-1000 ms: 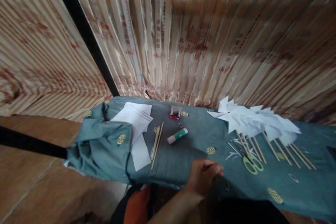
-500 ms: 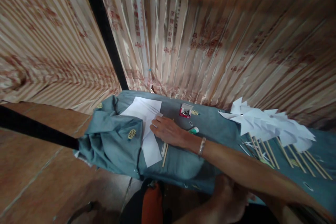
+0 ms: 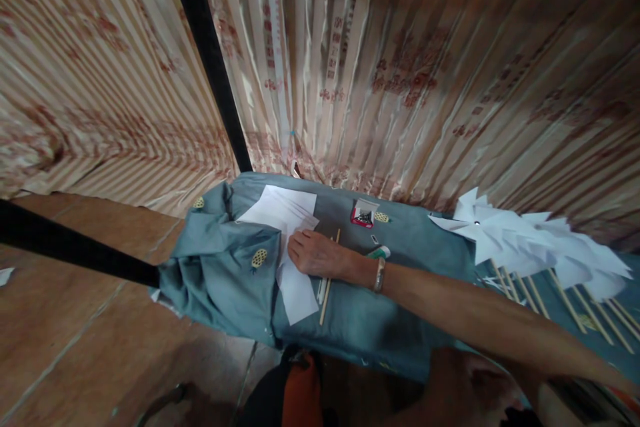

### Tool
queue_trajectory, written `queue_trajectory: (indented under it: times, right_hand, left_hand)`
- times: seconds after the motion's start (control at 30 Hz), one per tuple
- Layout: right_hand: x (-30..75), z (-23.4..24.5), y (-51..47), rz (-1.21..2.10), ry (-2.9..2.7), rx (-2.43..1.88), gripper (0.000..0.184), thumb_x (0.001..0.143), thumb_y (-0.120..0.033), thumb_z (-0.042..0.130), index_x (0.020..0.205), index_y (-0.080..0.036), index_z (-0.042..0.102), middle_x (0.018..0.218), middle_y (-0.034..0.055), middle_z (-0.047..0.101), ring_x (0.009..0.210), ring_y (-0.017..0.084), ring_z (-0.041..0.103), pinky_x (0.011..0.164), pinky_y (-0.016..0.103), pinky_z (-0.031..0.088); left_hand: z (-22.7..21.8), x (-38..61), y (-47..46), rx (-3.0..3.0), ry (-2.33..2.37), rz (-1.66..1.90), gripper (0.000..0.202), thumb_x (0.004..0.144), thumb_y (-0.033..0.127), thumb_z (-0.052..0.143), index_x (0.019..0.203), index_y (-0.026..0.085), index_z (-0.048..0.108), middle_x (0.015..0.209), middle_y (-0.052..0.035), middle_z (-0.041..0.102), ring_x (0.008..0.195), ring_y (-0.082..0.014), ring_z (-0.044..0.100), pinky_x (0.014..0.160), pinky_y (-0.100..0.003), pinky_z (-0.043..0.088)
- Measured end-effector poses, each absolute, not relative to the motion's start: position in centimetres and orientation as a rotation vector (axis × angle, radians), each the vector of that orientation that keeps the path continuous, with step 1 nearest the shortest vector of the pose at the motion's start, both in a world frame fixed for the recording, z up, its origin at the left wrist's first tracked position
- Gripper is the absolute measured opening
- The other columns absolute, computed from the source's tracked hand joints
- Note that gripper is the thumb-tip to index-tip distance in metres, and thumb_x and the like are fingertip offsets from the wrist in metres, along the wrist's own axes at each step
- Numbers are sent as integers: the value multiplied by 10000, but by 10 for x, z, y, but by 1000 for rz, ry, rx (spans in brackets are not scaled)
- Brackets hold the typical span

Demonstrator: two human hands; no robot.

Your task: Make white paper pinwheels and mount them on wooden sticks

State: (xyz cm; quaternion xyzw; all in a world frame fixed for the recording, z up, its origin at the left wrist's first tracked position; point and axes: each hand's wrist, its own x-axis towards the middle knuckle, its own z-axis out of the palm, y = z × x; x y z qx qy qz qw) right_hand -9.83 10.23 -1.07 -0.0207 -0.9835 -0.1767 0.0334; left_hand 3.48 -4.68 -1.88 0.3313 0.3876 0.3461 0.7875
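Note:
My right hand [image 3: 317, 255] reaches far left across the table and lies flat, fingers together, on a stack of white paper sheets [image 3: 287, 210]. A bracelet [image 3: 379, 275] sits on that wrist. Under the heel of the hand lie thin wooden sticks [image 3: 326, 297]. Beside the wrist, a green-capped glue stick [image 3: 381, 252] is partly hidden. My left hand [image 3: 465, 383] is a dim shape in shadow below the table's near edge; its fingers do not show.
A teal cloth [image 3: 225, 273] covers the table and bunches at its left end. A small red box of pins [image 3: 363, 215] stands at the back. White paper pinwheels [image 3: 525, 240] on sticks lie to the right. A striped curtain and a black pole [image 3: 210, 60] stand behind.
My right arm came in from the right and reached to the paper stack, then slid a little lower on it. My left hand dropped from the table edge into shadow. The view swung left.

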Motion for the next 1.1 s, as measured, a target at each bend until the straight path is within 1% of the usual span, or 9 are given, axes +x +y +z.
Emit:
queue_trajectory:
  times: [0.1,0.4,0.53,0.67,0.77,0.87,0.93,1.03,1.1]
  right_hand:
    - [-100,-9,104,-531,-3018,-56,299,959,-59,335,929,-45,632,864,146,659,843,236,567,681,346,427]
    - [-97,-5,106,-470,-3056,-35,288,950,-56,358,887,-52,638,837,146,654,834,233,562,661,343,397]
    - [-95,-1,106,-458,-3088,5,277,941,-46,379,865,-59,646,817,137,658,825,227,559,665,340,395]
    - [-80,15,108,-532,-3081,-36,262,931,-43,396,861,-66,648,808,132,658,804,226,552,657,338,393]
    - [-48,41,115,-620,-2999,-190,267,944,-72,391,854,-93,641,797,118,647,811,231,539,680,344,394]
    - [4,74,116,-718,-2854,-611,274,953,-94,389,850,-123,642,808,105,649,806,221,524,704,342,398]
    - [46,93,107,-743,-2683,-868,293,976,-166,389,835,-139,645,811,97,653,797,213,526,716,337,411]
    - [105,107,77,-702,-2421,-1051,226,970,-210,437,959,-135,649,954,105,688,868,220,572,782,349,457]
    - [135,102,51,-670,-2292,-1105,179,949,-201,488,1013,-147,646,973,97,701,868,217,601,775,351,488]
  left_hand:
    - [-23,36,-46,693,850,739,127,623,201,581,524,154,645,522,3,529,504,-114,447,542,-251,396]
    - [-28,37,-46,708,836,671,177,652,306,641,663,165,747,598,-24,603,565,-149,516,614,-282,463]
    - [-29,35,-43,671,755,709,167,620,302,650,627,148,715,575,-10,560,529,-118,466,582,-264,425]
    - [-28,38,-44,547,747,768,128,573,264,640,586,141,673,580,-14,560,540,-115,477,537,-245,370]
    - [-24,39,-46,564,811,778,131,599,249,614,618,138,681,590,-16,579,540,-114,470,541,-249,366]
    - [-21,34,-44,751,925,795,152,648,252,600,609,137,692,557,-13,575,496,-103,422,527,-257,338]
    - [-20,29,-40,805,882,818,180,683,282,607,670,145,722,605,-30,626,518,-112,445,547,-262,362]
    - [-19,16,-31,835,950,856,165,670,295,638,668,157,728,618,-44,651,548,-131,491,564,-265,386]
    - [-20,5,-23,861,985,922,180,657,322,661,686,158,729,633,-47,663,570,-144,516,558,-263,392]
